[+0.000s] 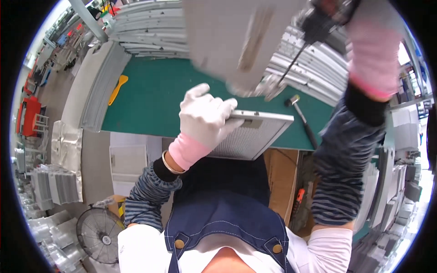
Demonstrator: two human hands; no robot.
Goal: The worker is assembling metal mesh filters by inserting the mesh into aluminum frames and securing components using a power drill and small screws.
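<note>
My left hand (pixel 205 116), in a white glove with a pink cuff, grips the upper edge of a metal-framed panel with a ribbed face (pixel 255 132). The panel tilts over the near edge of the green tabletop (pixel 154 98), against my dark apron. My right hand (pixel 375 50), gloved and raised at the upper right, is closed around a black power screwdriver (pixel 321 25) with a long thin bit. The bit slants down left, above the panel and apart from it. A large blurred grey object (pixel 232 41) hangs close in front and hides part of the table.
A hammer with a black handle (pixel 306 123) lies right of the panel. A yellow scraper (pixel 118 90) lies at the tabletop's left. Stacked pale metal strips (pixel 150 32) line the back; long panels (pixel 102 77) stack at left. A fan (pixel 101 234) stands lower left.
</note>
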